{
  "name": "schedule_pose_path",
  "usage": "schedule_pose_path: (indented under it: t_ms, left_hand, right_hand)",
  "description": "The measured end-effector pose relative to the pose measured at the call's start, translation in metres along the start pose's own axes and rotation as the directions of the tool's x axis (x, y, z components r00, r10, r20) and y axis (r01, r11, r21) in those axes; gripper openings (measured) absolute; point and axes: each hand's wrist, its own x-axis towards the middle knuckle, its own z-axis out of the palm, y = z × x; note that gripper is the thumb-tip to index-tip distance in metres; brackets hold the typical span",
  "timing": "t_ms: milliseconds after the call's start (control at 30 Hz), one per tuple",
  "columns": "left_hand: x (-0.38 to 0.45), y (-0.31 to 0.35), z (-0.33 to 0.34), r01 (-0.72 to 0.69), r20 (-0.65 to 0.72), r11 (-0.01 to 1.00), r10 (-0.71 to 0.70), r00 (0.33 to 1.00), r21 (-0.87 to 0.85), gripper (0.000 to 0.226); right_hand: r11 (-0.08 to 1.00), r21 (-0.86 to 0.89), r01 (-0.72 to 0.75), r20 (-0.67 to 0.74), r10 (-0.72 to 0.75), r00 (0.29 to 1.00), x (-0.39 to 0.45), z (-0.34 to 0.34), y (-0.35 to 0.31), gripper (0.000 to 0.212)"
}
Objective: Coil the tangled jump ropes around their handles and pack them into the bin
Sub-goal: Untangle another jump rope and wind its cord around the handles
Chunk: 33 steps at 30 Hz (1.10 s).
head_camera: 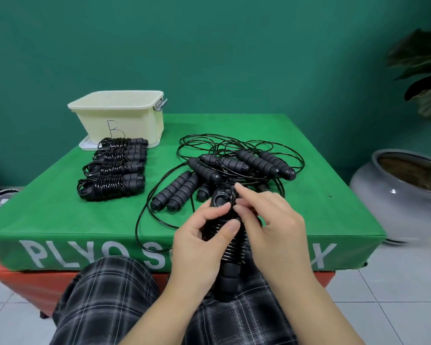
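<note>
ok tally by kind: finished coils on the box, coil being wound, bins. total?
Finished coils on the green box: 4
Coil being wound, held by left hand and right hand: 1
Bin: 1
Total: 6
Tangled pile not counted: ropes overlap too much to separate.

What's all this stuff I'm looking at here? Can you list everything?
Coiled black jump ropes: about four, in a row left on the box.
Tangled black jump ropes with foam handles: a loose pile, centre-right.
Cream plastic bin marked B: one, far left corner.
Green padded plyo box: one, bearing everything.
Grey pot with plant: one, on the floor, right.
Half-coiled black rope: one, held over the lap.
Left hand: grips its handles.
Right hand: pinches the cord.
</note>
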Motion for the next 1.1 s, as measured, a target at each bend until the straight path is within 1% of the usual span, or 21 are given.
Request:
schedule_pose_path:
  t_ms: [100, 167, 233, 333, 400, 467, 533, 600, 700, 767, 900, 1000, 1100]
  left_hand:
    - [-0.001, -0.003, -0.002, -0.012, -0.002, 1.000, 0.012, 1.000, 0.002, 0.019]
    - [-0.001, -0.005, -0.004, -0.015, -0.026, 1.000, 0.016, 1.000, 0.020, 0.025]
    - [0.002, -0.004, -0.005, 0.007, -0.070, 1.000, -0.005, 0.998, 0.023, 0.028]
    - [0.008, -0.001, -0.011, 0.003, -0.115, 0.999, -0.007, 0.993, -0.034, 0.033]
    - [0.011, 0.001, -0.016, -0.013, -0.130, 0.998, 0.006, 0.991, -0.060, 0.031]
    - [0.012, 0.002, -0.018, -0.023, -0.133, 0.998, 0.015, 0.991, -0.060, 0.027]
    - [0.011, 0.002, -0.019, -0.032, -0.119, 0.997, 0.023, 0.993, -0.070, 0.023]
    - [0.010, 0.002, -0.019, -0.051, -0.099, 0.997, 0.044, 0.994, -0.062, 0.023]
    - [0.009, 0.003, -0.018, -0.084, -0.064, 0.996, 0.083, 0.994, -0.009, 0.025]
    - [0.008, 0.002, -0.017, -0.084, -0.051, 0.996, 0.085, 0.995, 0.021, 0.028]
    - [0.007, -0.003, -0.019, -0.068, -0.044, 0.998, 0.069, 0.997, 0.017, 0.026]
    - [0.007, -0.002, -0.019, -0.105, 0.009, 0.991, 0.105, 0.994, 0.081, 0.029]
    - [0.010, 0.000, -0.019, -0.127, 0.030, 0.985, 0.124, 0.992, 0.116, 0.030]
  right_hand:
    - [0.999, 0.033, -0.031, -0.030, 0.032, 0.999, 0.001, 0.005, -0.003, 0.022]
    - [0.990, 0.110, -0.087, -0.026, 0.090, 0.996, 0.000, 0.007, -0.005, 0.021]
    - [0.973, 0.187, -0.135, 0.008, 0.136, 0.991, -0.003, 0.008, -0.004, 0.026]
    - [0.946, 0.241, -0.215, 0.075, 0.203, 0.976, -0.008, 0.008, 0.000, 0.031]
    - [0.927, 0.251, -0.279, 0.108, 0.260, 0.960, -0.010, 0.009, 0.005, 0.030]
    - [0.916, 0.259, -0.307, 0.121, 0.285, 0.951, -0.012, 0.012, 0.004, 0.031]
    - [0.922, 0.272, -0.276, 0.093, 0.260, 0.961, -0.012, 0.013, 0.001, 0.034]
    - [0.946, 0.256, -0.199, 0.042, 0.195, 0.980, -0.013, 0.014, 0.001, 0.035]
    - [0.962, 0.236, -0.137, 0.015, 0.137, 0.990, -0.018, 0.016, 0.004, 0.046]
    - [0.969, 0.220, -0.109, -0.001, 0.112, 0.994, -0.020, 0.017, 0.006, 0.051]
    - [0.980, 0.183, -0.073, -0.006, 0.076, 0.997, -0.016, 0.019, 0.006, 0.044]
    - [0.990, 0.135, -0.046, 0.028, 0.042, 0.999, -0.014, 0.020, 0.006, 0.040]
    - [0.999, 0.036, 0.011, 0.001, -0.011, 1.000, -0.011, 0.017, 0.006, 0.038]
